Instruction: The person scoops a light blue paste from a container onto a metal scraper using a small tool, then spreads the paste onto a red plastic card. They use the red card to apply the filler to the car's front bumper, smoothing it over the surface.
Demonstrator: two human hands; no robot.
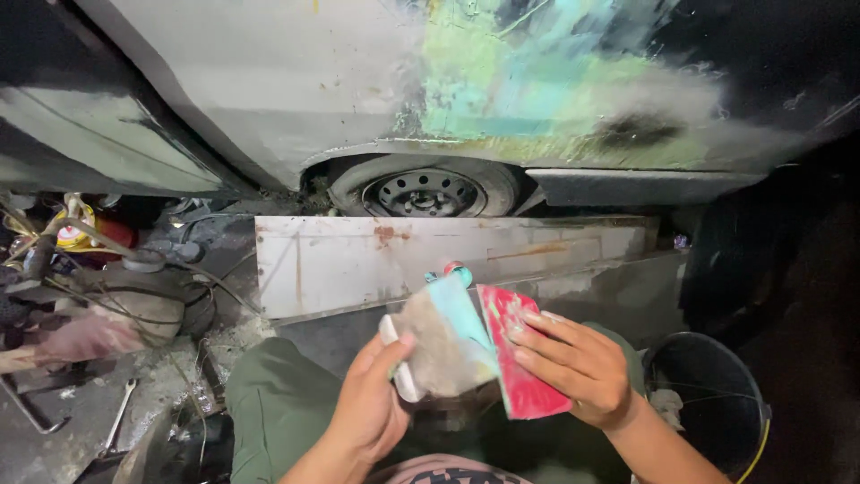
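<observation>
I see a filler-caked spreader board (448,336) low in the middle of my view, at about 6 o'clock, held over my lap. It is a flat, pale plate smeared grey-brown with a streak of turquoise along its right edge. My left hand (372,399) is clamped on it from the lower left, thumb laid across its face and fingers hidden behind. Touching it on the right is a red plastic spreader (520,363), blotched with pale filler. My right hand (578,363) is closed on that one, fingers spread flat over its red face, thumb out of sight beneath. The two tools overlap at their inner edges; I cannot tell which lies on top.

Below them my knees in olive green trousers (278,403) fill the 7 o'clock area. Just beyond the tools, toward 12 o'clock, a long white metal panel (358,260) with rust spots leans on edge. Behind it stands a car wheel (425,190) with a dark steel rim, tucked under the wheel arch. Above, the car body (269,72) runs across the top, grey primer on the left and green and turquoise filler patches (511,81) near 1 o'clock.

At 4 o'clock a black bucket (708,394) sits by my right forearm. At 9 o'clock there is a tangle of hoses and cans on the floor (90,394), and a spanner (121,412) lies near 8 o'clock.
</observation>
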